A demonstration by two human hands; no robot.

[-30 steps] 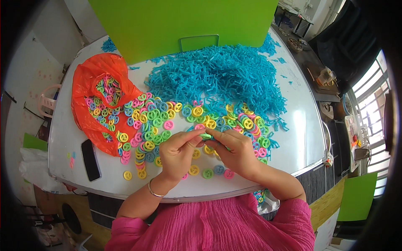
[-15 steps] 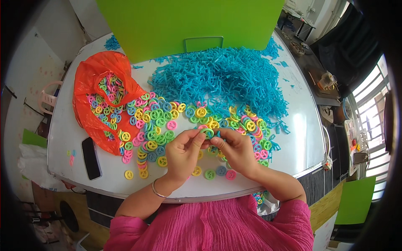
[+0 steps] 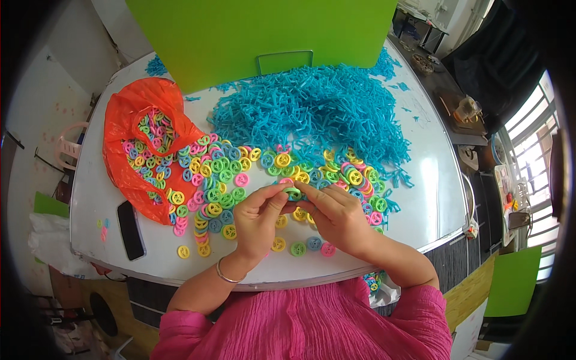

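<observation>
Between the thumb and fingers of my left hand (image 3: 259, 217) is a small green plastic wheel (image 3: 293, 192), tilted. My right hand (image 3: 343, 221) is closed against the wheel's right side, pinching a small blue plastic piece that the fingers mostly hide. Both hands meet above the near middle of the white table (image 3: 414, 231). Around them lie loose spoked wheels (image 3: 222, 165) in green, yellow, pink and blue. Behind the wheels rises a large heap of blue plastic pieces (image 3: 312, 108).
At the left, an open red plastic bag (image 3: 129, 99) spills more wheels. A black phone (image 3: 131, 231) lies near the table's left edge. A big green panel with a metal handle (image 3: 258, 36) stands at the back. Several wheels (image 3: 314, 243) sit close to the front edge.
My right hand has turned its fingers over and closed in on the green wheel. The blue piece, visible before, is now mostly covered. The wheel has tilted flatter.
</observation>
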